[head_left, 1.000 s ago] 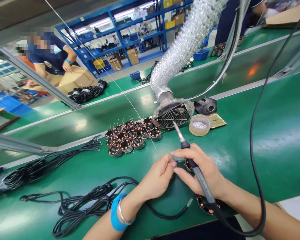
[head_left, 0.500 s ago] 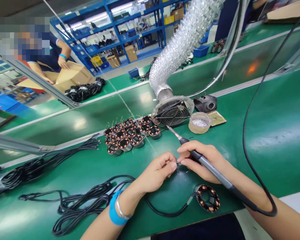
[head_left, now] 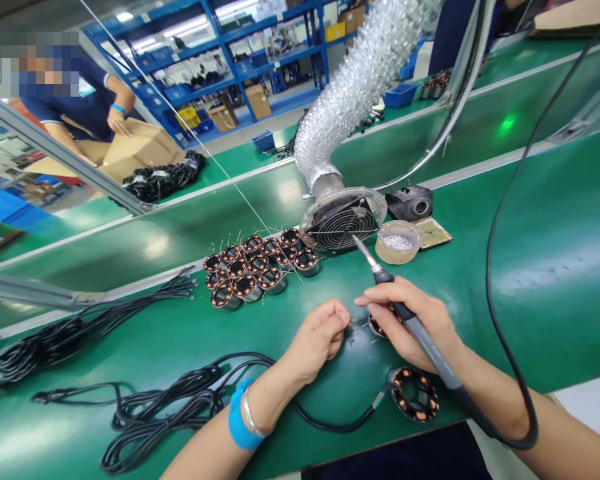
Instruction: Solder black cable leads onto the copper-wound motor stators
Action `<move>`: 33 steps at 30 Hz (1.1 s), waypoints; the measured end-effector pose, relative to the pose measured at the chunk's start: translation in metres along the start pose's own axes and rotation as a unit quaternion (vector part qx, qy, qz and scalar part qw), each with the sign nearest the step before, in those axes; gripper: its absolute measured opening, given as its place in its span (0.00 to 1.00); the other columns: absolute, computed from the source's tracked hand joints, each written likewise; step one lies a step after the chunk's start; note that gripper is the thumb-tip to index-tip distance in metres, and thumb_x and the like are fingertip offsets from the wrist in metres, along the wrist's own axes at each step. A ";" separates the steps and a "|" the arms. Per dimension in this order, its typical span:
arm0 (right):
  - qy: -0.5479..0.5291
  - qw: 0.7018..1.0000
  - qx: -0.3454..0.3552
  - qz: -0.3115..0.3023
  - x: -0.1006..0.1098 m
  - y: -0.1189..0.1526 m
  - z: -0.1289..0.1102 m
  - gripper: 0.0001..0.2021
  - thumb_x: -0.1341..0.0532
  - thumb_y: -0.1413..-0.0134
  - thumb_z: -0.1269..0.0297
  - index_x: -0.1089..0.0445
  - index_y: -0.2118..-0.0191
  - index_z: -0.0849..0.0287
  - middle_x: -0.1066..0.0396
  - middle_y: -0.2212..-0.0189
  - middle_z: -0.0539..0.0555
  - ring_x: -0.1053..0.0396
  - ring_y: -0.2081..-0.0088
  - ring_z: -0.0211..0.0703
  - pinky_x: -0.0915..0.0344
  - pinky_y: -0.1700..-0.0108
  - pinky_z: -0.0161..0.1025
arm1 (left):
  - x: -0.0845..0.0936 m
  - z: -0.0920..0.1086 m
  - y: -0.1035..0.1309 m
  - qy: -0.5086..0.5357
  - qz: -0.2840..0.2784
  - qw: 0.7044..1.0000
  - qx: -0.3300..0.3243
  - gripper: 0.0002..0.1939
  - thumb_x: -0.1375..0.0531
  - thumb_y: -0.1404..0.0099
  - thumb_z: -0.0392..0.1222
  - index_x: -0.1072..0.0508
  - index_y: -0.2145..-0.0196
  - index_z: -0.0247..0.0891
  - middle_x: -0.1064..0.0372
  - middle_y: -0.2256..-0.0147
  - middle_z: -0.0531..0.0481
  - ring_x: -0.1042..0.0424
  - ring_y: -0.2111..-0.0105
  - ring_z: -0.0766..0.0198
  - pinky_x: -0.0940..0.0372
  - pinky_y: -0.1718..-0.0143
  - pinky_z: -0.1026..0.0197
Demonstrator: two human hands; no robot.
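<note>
My right hand (head_left: pixel 420 320) is closed round a soldering iron (head_left: pixel 430 343), its bare metal tip pointing up and away in front of the fan. With fingertips pinched together, my left hand (head_left: pixel 323 337) holds a thin wire (head_left: pixel 351 324), mostly hidden by the fingers. Partly covered by my right hand, a wound motor stator (head_left: pixel 377 327) lies on the bench. Closer to me sits another stator (head_left: pixel 415 395) with copper coils, joined to a black cable (head_left: pixel 340 427) that passes under my left forearm.
Several stators (head_left: pixel 247 287) stand grouped at the back, beside a round fan (head_left: pixel 347 223) on a silver duct (head_left: pixel 340 100). A tub of silvery bits (head_left: pixel 398 243) and a black iron holder (head_left: pixel 411 202) are right of it. Coiled cables (head_left: pixel 165 400) lie left. Across the bench, a person handles a carton (head_left: pixel 140 152).
My hands have moved apart. The right hand has lifted slightly with the soldering iron, uncovering part of a stator beneath it. The left hand keeps its pinch.
</note>
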State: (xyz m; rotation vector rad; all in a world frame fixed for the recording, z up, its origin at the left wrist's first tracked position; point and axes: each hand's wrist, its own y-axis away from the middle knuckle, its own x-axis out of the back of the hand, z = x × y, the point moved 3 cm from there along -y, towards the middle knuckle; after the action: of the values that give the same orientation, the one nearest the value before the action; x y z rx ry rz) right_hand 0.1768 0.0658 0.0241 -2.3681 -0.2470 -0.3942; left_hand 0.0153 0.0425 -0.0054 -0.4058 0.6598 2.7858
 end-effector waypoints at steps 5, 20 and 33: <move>0.003 0.999 -0.027 0.030 0.022 0.008 -0.003 0.21 0.43 0.37 0.72 0.36 0.41 0.48 0.24 0.64 0.50 0.27 0.66 0.43 0.30 0.62 0.42 | -0.003 -0.002 -0.005 -0.022 0.054 0.998 0.006 0.21 0.37 0.44 0.57 0.41 0.72 0.40 0.56 0.85 0.66 0.62 0.86 0.77 0.64 0.86 0.71; -0.031 0.994 -0.040 0.098 0.037 0.011 0.002 0.06 0.40 0.46 0.68 0.26 0.63 0.54 0.28 0.72 0.48 0.33 0.73 0.40 0.35 0.70 0.39 | -0.002 0.005 -0.015 -0.096 0.078 0.992 -0.014 0.13 0.41 0.45 0.50 0.39 0.75 0.39 0.56 0.86 0.66 0.60 0.86 0.76 0.62 0.84 0.69; -0.023 0.996 -0.036 0.079 0.034 0.010 -0.004 0.07 0.41 0.47 0.71 0.27 0.63 0.56 0.28 0.73 0.48 0.34 0.74 0.38 0.37 0.71 0.38 | -0.004 0.006 -0.016 -0.118 0.060 0.991 -0.035 0.11 0.43 0.42 0.48 0.38 0.75 0.39 0.55 0.85 0.65 0.59 0.85 0.75 0.60 0.82 0.68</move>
State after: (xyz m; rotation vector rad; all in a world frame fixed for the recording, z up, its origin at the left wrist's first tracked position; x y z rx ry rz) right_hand 0.2102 0.0584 0.0325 -2.4500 -0.0662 -0.2770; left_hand 0.0227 0.0584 -0.0055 -0.0474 0.5501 2.9129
